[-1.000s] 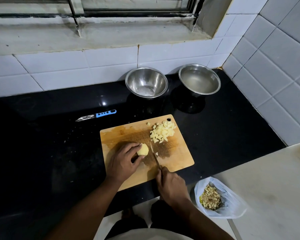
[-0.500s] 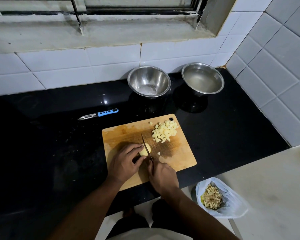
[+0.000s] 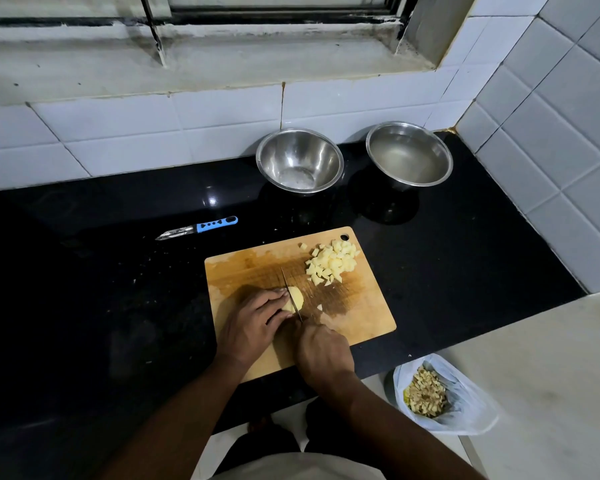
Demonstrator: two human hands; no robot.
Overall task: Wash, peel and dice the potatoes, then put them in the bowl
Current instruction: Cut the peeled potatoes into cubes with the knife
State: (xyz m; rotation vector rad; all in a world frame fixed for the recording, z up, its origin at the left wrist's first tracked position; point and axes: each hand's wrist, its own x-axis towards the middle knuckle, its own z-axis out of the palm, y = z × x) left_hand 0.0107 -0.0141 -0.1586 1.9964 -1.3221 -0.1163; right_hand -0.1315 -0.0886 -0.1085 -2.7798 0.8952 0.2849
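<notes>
A peeled potato piece (image 3: 296,298) lies on the wooden cutting board (image 3: 364,313). My left hand (image 3: 253,323) holds it down with curled fingers. My right hand (image 3: 323,355) grips a knife (image 3: 290,289) whose blade stands in the potato, right beside my left fingertips. A heap of diced potato (image 3: 331,263) sits at the board's far right corner. Two steel bowls stand at the back: the left bowl (image 3: 299,161) has a little residue in its bottom, the right bowl (image 3: 409,154) holds water.
A blue-handled peeler (image 3: 201,227) lies on the black counter left of the board. A plastic bag of peelings (image 3: 437,396) sits below the counter's front edge at the right. Tiled walls close off the back and right.
The knife moved from the right of the potato onto it and now cuts into it. My right hand shifted left toward my left hand, which has stayed on the potato.
</notes>
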